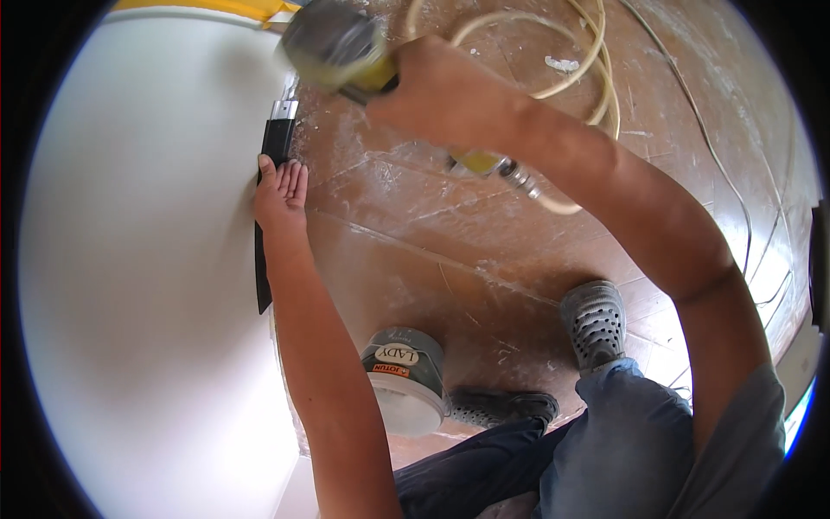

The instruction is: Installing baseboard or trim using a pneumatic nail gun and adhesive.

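Observation:
My right hand (432,93) is closed round the handle of a yellow and black air nail gun (335,50), blurred by motion. Its head is above the floor beside the wall, near the far end of a black skirting board (277,138). A hose coupling (519,177) joins the tool below my wrist. My left hand (282,195) presses the board against the foot of the white wall, with the thumb on its face and the fingers bent toward the floor side. A silvery metal piece (284,110) shows at the board's far end.
A cream air hose (609,86) lies coiled on the dusty brown floor (415,216). A thin cable (705,130) runs along the right. By my feet stands a paint bucket (402,381) with a dark label. Yellow tape (207,7) edges the wall's far end.

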`<state>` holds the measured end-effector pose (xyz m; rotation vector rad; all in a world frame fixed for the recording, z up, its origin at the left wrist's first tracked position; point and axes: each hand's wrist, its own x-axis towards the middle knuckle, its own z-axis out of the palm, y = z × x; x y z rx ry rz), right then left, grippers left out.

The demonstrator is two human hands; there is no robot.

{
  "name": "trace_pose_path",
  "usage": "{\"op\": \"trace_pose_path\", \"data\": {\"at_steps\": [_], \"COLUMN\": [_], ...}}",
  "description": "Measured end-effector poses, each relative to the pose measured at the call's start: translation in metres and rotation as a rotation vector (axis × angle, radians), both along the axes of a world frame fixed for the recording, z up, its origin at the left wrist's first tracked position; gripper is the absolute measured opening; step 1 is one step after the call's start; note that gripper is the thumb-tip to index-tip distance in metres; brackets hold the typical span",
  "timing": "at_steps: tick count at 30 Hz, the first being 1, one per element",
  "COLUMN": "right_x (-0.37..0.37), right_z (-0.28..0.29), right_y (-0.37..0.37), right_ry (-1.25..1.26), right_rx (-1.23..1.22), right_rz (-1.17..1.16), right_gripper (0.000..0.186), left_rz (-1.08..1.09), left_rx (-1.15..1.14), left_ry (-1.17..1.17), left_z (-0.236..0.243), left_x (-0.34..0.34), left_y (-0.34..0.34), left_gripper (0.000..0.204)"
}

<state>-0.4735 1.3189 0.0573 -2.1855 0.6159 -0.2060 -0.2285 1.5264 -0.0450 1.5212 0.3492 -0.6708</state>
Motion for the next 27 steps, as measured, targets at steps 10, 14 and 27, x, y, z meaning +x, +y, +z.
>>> {"op": "trace_pose_path", "data": {"at_steps": [10, 14, 27], "right_x": [0.041, 0.060, 0.069], "right_z": [-0.111, -0.111, -0.119], "right_y": [0.044, 0.059, 0.065], "right_ry": [-0.475, -0.515, -0.521], "right_rx": [2.031, 1.949, 1.965], "right_rz": [-0.356, -0.432, -0.463], "right_gripper": [0.015, 0.012, 0.013], "left_rz": [-0.078, -0.153, -0.275], "left_rx": [0.011, 0.132, 0.252], "left_ry": [0.018, -0.025, -0.016], "left_z": [-0.003, -0.013, -0.004], "left_x": [0.003, 0.013, 0.006], "left_y": [0.005, 0.014, 0.005], "left_gripper": [0.077, 0.080, 0.083]}}
